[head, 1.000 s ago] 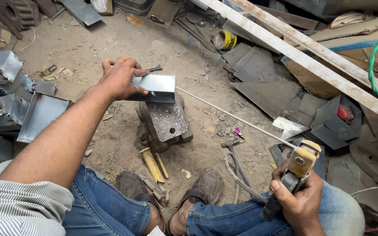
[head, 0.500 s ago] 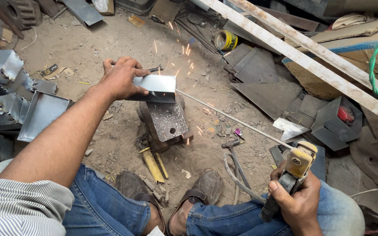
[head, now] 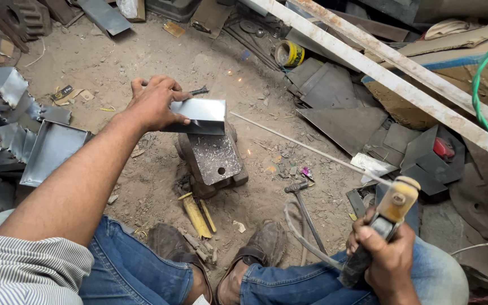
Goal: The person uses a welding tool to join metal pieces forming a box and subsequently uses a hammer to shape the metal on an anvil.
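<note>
Left hand (head: 155, 103) flat on a folded sheet-metal piece (head: 199, 116), fingers spread over its left end and thumb hooked along the near edge, pinning it down. The piece sits on the far end of a small steel block (head: 214, 161) standing in the dirt just ahead of the two shoes (head: 258, 251). Right hand (head: 384, 257) closed tight round the dark grip of a welding holder (head: 388, 213), held above the right knee. A long thin rod (head: 306, 148) runs from the holder's yellowish head up-left toward the sheet; its tip lies just beside the sheet's right edge, contact not clear. A few sparks on the ground near the block. Hammer (head: 305, 209) lies on the ground between block and right hand. Stack of folded metal trays (head: 26, 133) on the left. Roll of yellow tape (head: 288, 54) farther off among scrap plates.
</note>
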